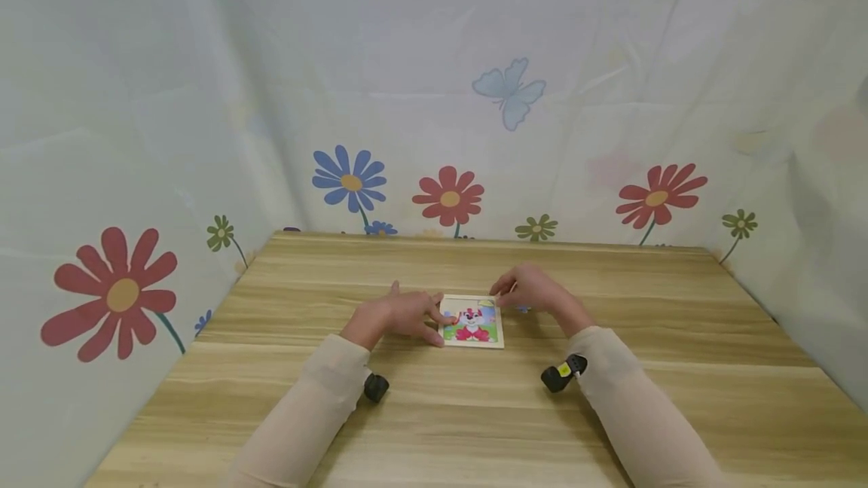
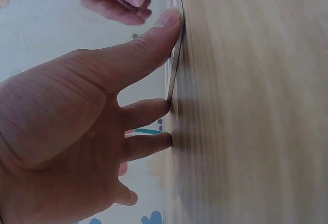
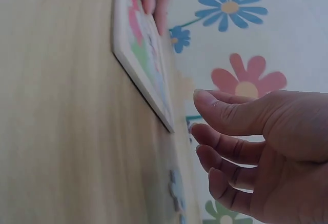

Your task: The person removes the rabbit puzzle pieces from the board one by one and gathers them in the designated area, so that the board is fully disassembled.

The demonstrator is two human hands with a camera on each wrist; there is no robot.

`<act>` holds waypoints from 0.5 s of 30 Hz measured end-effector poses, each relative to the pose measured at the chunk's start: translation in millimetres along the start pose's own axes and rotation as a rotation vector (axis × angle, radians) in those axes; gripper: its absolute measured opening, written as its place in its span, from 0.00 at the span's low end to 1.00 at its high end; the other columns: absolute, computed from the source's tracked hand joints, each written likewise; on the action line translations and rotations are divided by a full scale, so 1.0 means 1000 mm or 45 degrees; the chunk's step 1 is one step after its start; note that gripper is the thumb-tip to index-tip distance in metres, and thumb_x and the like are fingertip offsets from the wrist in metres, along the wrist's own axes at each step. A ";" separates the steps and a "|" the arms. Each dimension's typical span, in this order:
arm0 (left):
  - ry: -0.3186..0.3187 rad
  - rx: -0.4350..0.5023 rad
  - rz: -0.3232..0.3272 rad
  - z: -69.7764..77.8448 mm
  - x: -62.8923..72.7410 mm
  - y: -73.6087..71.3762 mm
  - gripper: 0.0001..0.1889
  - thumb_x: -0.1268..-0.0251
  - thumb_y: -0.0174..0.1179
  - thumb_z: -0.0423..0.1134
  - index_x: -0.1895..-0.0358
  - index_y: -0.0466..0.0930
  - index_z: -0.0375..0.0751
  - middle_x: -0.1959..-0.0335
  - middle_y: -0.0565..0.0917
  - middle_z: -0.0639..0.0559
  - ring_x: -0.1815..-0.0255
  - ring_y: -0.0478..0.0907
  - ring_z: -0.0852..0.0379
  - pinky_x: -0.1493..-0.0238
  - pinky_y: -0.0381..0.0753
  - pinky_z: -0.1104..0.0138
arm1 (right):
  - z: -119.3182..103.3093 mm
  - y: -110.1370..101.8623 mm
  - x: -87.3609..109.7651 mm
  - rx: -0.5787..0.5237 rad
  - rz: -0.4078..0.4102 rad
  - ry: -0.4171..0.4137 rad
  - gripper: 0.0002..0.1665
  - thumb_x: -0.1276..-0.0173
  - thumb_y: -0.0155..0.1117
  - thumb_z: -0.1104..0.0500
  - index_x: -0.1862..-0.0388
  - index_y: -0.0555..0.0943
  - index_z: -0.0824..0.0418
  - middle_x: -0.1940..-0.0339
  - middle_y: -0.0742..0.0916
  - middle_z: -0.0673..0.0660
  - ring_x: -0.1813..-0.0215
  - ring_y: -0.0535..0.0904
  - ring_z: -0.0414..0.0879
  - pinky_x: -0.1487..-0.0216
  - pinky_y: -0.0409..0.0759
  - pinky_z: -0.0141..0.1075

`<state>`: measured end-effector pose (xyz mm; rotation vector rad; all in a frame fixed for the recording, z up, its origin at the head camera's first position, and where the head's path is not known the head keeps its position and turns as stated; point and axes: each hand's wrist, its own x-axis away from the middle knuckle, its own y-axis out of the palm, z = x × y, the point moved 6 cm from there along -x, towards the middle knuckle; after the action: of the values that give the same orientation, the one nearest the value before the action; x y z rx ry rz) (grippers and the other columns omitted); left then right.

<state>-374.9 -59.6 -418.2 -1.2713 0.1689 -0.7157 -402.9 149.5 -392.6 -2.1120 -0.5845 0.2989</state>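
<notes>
A small square picture puzzle (image 1: 472, 343) with a pale wooden border lies flat on the table, showing a red-and-white cartoon animal. My left hand (image 1: 407, 313) rests at its left side. The left thumb presses the near edge, one finger reaches onto the picture, and other fingers touch down by the border and tabletop. At the far right corner hovers my right hand (image 3: 287, 142), its fingers loosely bent, with nothing between them. Just beyond the puzzle's right side lies a small blue puzzle piece (image 3: 177, 190), partly covered by the right hand in the head view.
The wood-grain table (image 1: 434, 420) extends around the puzzle on every side. Behind it and at both sides hangs a pale cloth (image 1: 407, 44) printed with flowers and butterflies. A small black camera sits on each wrist, including the right wrist camera (image 1: 556, 377).
</notes>
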 end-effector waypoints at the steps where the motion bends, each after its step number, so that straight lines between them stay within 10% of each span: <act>1: 0.003 -0.006 -0.001 0.000 0.000 0.000 0.28 0.43 0.69 0.58 0.37 0.79 0.64 0.22 0.60 0.48 0.23 0.58 0.48 0.32 0.32 0.28 | -0.002 0.004 -0.002 -0.016 -0.012 0.006 0.10 0.34 0.70 0.65 0.54 0.89 0.64 0.61 0.89 0.56 0.60 0.80 0.48 0.58 0.80 0.40; 15: 0.003 -0.008 0.002 0.001 -0.001 0.000 0.28 0.42 0.69 0.59 0.37 0.79 0.64 0.22 0.60 0.48 0.23 0.58 0.49 0.32 0.32 0.28 | -0.010 0.027 -0.014 0.034 -0.062 -0.044 0.07 0.36 0.72 0.65 0.59 0.90 0.63 0.63 0.89 0.52 0.61 0.78 0.43 0.57 0.79 0.38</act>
<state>-375.4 -58.7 -417.8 -1.2761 0.1743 -0.7161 -402.3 122.1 -409.3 -2.0674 -0.6476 0.3146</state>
